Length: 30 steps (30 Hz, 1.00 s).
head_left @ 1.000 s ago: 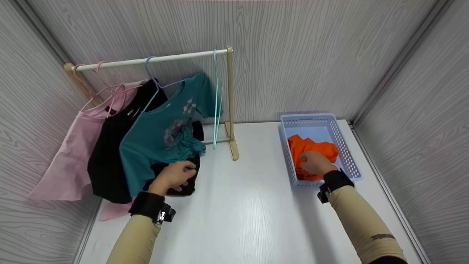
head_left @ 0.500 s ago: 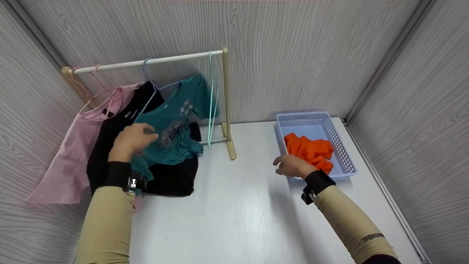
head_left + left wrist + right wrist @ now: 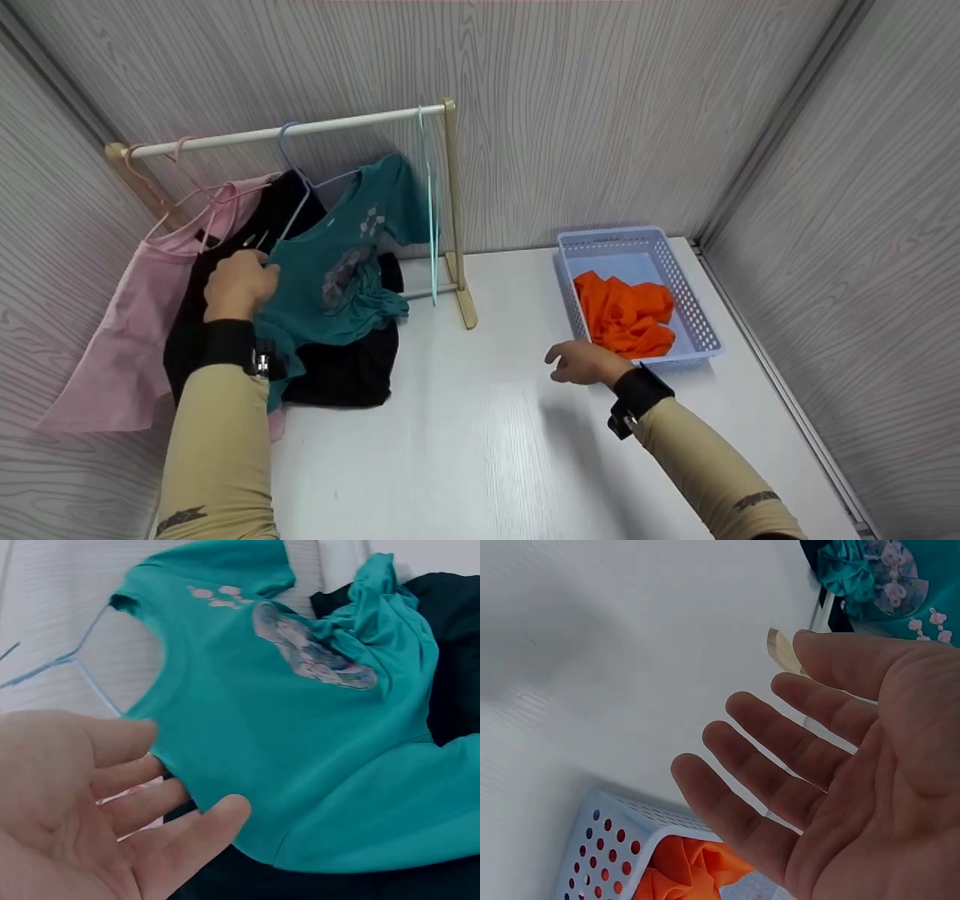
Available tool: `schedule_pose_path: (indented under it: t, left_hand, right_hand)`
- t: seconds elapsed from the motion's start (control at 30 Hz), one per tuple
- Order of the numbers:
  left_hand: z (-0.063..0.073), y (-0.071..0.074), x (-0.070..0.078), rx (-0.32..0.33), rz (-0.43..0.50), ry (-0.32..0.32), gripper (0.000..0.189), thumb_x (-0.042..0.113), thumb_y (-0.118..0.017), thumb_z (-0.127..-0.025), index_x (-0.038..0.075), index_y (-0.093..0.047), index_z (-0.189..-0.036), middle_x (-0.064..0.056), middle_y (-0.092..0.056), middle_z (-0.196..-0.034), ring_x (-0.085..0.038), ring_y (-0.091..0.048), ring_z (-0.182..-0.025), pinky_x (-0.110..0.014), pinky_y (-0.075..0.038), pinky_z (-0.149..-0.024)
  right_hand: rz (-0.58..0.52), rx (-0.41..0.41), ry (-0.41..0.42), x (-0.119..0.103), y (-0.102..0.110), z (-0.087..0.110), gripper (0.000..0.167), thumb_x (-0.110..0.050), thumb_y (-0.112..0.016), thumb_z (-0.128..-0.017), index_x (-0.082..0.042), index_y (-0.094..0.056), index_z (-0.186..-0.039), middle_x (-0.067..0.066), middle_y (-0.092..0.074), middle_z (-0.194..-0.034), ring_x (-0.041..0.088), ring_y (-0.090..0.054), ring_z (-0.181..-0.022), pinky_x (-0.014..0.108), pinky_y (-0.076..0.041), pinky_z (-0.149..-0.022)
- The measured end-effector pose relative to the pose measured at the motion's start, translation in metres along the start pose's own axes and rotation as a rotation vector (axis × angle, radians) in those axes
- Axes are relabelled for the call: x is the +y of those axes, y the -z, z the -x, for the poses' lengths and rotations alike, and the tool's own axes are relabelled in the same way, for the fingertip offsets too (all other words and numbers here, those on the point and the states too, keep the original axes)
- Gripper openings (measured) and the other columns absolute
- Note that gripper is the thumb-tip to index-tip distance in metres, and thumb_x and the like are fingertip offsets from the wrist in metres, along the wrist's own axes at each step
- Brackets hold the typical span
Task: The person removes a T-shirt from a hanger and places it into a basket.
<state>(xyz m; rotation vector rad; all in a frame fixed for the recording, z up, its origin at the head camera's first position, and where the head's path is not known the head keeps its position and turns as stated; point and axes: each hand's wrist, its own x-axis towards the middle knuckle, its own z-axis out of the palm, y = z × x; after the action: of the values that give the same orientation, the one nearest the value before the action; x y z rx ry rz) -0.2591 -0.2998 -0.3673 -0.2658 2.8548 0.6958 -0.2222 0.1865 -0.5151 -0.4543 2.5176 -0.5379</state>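
Note:
My left hand (image 3: 241, 285) is at the near shoulder of a teal T-shirt (image 3: 315, 277), beside a black garment (image 3: 292, 199). In the left wrist view the fingers are parted from the thumb at the teal shirt's edge, and nothing is pinched; whether they touch the cloth I cannot tell. The teal shirt hangs tilted on a blue hanger (image 3: 300, 180), its hem bunched up. My right hand (image 3: 589, 364) hovers with relaxed fingers at the front left corner of a blue basket (image 3: 694, 300). An orange garment (image 3: 626, 315) lies crumpled in that basket.
A rack with a white rail (image 3: 352, 121) and wooden posts (image 3: 454, 202) stands at the left. From it hang a pink garment (image 3: 120, 337) and, near the right post, a mint hanger (image 3: 431, 217). Wood-grain walls enclose the white table (image 3: 450, 450).
My left hand has moved left and up from the teal shirt's hem to its near shoulder. My right hand has left the basket, moving left, without the orange garment.

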Motion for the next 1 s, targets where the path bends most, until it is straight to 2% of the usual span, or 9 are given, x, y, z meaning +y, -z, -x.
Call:
schedule_pose_path:
  t: [0.13,0.27,0.37,0.47,0.57,0.67,0.73,0.87,1.0]
  left_hand:
    - [0.001,-0.012,0.004,0.034,0.011,-0.016,0.053,0.03,-0.035,-0.105,-0.004,-0.036,-0.146,-0.035,-0.05,-0.133,-0.027,-0.067,-0.072,-0.043,-0.05,-0.07]
    - [0.001,-0.023,0.01,0.073,0.008,-0.038,0.05,0.028,-0.036,-0.106,0.0,-0.037,-0.147,-0.034,-0.048,-0.137,-0.028,-0.068,-0.066,-0.044,-0.052,-0.069]
    - [0.001,-0.028,0.012,0.124,-0.01,-0.068,0.047,0.024,-0.038,-0.105,0.0,-0.041,-0.145,-0.034,-0.049,-0.137,-0.038,-0.067,-0.082,-0.051,-0.052,-0.075]
    - [0.0,-0.029,0.013,0.191,-0.039,-0.071,0.043,0.02,-0.04,-0.104,-0.001,-0.045,-0.141,-0.032,-0.051,-0.135,-0.049,-0.059,-0.105,-0.06,-0.048,-0.086]
    - [0.0,-0.025,0.015,0.255,-0.055,-0.041,0.041,0.018,-0.04,-0.104,-0.001,-0.048,-0.139,-0.032,-0.051,-0.136,-0.054,-0.05,-0.115,-0.064,-0.043,-0.094]
    - [0.002,-0.016,0.019,0.307,-0.061,-0.035,0.04,0.017,-0.041,-0.104,0.0,-0.05,-0.138,-0.032,-0.052,-0.135,-0.055,-0.05,-0.115,-0.064,-0.043,-0.094]
    - [0.004,-0.009,0.021,0.337,-0.065,-0.054,0.039,0.017,-0.042,-0.103,0.0,-0.051,-0.137,-0.032,-0.053,-0.133,-0.055,-0.051,-0.113,-0.064,-0.043,-0.093]
    - [0.013,0.006,0.024,0.392,-0.1,-0.108,0.037,0.016,-0.043,-0.102,-0.001,-0.054,-0.133,-0.032,-0.057,-0.128,-0.056,-0.053,-0.109,-0.066,-0.042,-0.089]
    - [0.019,0.011,0.019,0.46,-0.112,-0.128,0.034,0.016,-0.04,-0.098,-0.002,-0.06,-0.118,-0.034,-0.061,-0.115,-0.054,-0.055,-0.099,-0.064,-0.043,-0.081]
  right_hand:
    - [0.004,-0.009,-0.013,0.001,-0.006,0.0,0.031,-0.017,-0.063,-0.093,-0.007,-0.064,-0.122,0.016,-0.069,-0.113,0.029,-0.064,-0.103,0.045,-0.053,-0.09]
    - [-0.011,-0.02,-0.017,0.0,-0.01,0.001,0.03,-0.017,-0.062,-0.094,-0.008,-0.064,-0.122,0.015,-0.069,-0.114,0.029,-0.064,-0.104,0.045,-0.053,-0.09]
    - [-0.022,-0.025,-0.01,-0.001,-0.013,0.001,0.03,-0.017,-0.062,-0.094,-0.007,-0.064,-0.123,0.015,-0.069,-0.114,0.029,-0.065,-0.105,0.045,-0.053,-0.09]
    - [-0.027,0.009,0.016,-0.001,-0.016,0.001,0.028,-0.015,-0.061,-0.095,-0.007,-0.064,-0.122,0.015,-0.069,-0.113,0.029,-0.065,-0.103,0.046,-0.053,-0.091]
    - [-0.051,0.06,0.067,0.0,-0.02,0.0,0.026,-0.013,-0.059,-0.095,-0.007,-0.065,-0.119,0.014,-0.069,-0.111,0.027,-0.065,-0.1,0.045,-0.053,-0.089]
    - [-0.074,0.085,0.117,0.003,-0.024,0.0,0.025,-0.012,-0.057,-0.095,-0.006,-0.066,-0.118,0.014,-0.069,-0.109,0.025,-0.065,-0.096,0.042,-0.054,-0.085]
    - [-0.075,0.086,0.146,0.005,-0.027,0.0,0.024,-0.01,-0.057,-0.094,-0.004,-0.066,-0.116,0.015,-0.069,-0.107,0.024,-0.065,-0.093,0.042,-0.054,-0.082]
    - [-0.077,0.065,0.154,0.006,-0.028,0.001,0.024,-0.01,-0.057,-0.094,-0.004,-0.067,-0.115,0.016,-0.07,-0.105,0.024,-0.065,-0.089,0.04,-0.054,-0.078]
    - [-0.076,0.039,0.134,0.004,-0.028,0.002,0.025,-0.012,-0.057,-0.095,-0.005,-0.067,-0.116,0.016,-0.07,-0.107,0.027,-0.067,-0.094,0.042,-0.055,-0.08]
